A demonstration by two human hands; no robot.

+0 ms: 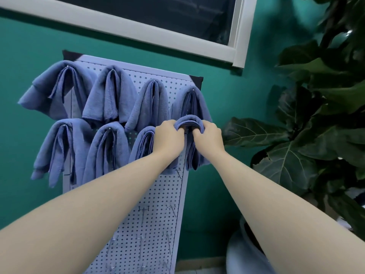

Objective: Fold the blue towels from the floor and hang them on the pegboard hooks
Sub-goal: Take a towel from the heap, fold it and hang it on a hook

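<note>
Both hands grip one folded blue towel [190, 123] at the pegboard's [158, 194] right edge: the left hand [169, 135] curls under its looped top, the right hand [207, 135] pinches the other side. The hook beneath is hidden by cloth. Seven towels [110, 95] already hang alongside; bare hooks [143, 211] lie below. A potted plant [316, 115] crowds the right, against a green wall [29, 46].

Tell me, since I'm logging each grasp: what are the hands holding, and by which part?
Both hands, left and right, grip one folded blue towel at its top fold, at the pegboard.
</note>
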